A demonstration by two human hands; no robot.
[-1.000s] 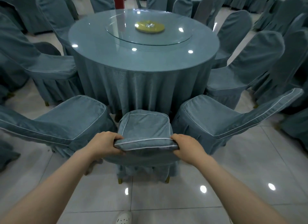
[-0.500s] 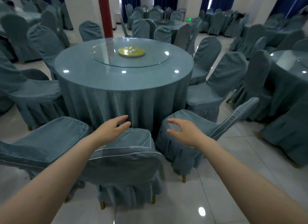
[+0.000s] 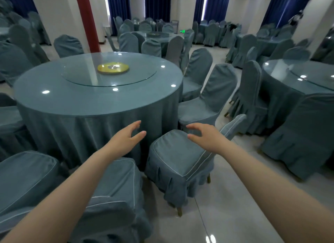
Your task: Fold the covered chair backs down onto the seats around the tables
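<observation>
A round table draped in grey-blue cloth carries a glass turntable with a yellow disc. Under my left arm stands a covered chair with its back folded down on the seat. To its right another covered chair leans with its back tilted away to the right. My left hand hovers open in front of the tablecloth. Over that chair's seat my right hand is held open, touching nothing. Further right around the table, two chairs stand with upright backs.
A folded chair sits at the lower left. A second round table with upright covered chairs stands close on the right. Tiled floor runs between the tables. More tables, chairs, a red pillar and blue curtains fill the back.
Both hands let go of the folded chair back, opened and rose. The view swung up and to the right, toward the neighbouring chair.
</observation>
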